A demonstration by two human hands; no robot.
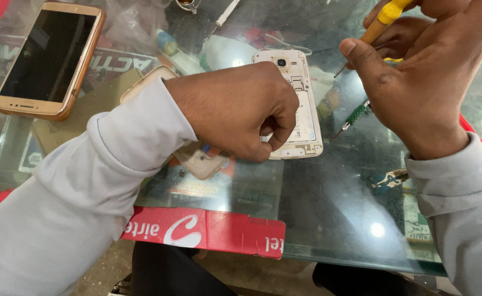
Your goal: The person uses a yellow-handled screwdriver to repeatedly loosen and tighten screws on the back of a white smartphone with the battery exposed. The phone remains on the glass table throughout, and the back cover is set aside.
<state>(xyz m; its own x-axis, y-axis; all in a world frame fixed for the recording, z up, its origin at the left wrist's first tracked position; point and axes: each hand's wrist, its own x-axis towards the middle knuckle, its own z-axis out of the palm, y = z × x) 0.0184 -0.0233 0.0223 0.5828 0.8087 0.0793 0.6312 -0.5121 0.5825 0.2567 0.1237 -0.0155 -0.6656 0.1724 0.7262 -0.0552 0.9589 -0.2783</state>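
Note:
My left hand (pixel 238 109) rests as a closed fist on a white phone (pixel 301 90) that lies face down with its back cover off, pinning its lower part to the glass table (pixel 328 208). My right hand (pixel 421 71) is shut on a yellow-handled screwdriver (pixel 380 22), its thin tip hanging just right of the phone's top edge. A gold back cover (pixel 200 161) lies under my left wrist, partly hidden.
A gold phone (pixel 49 57) lies screen up at the far left. A green-handled screwdriver (pixel 353 116) lies to the right of the open phone, a white tool (pixel 224 15) lies at the back. A red strip (pixel 208 230) edges the table front.

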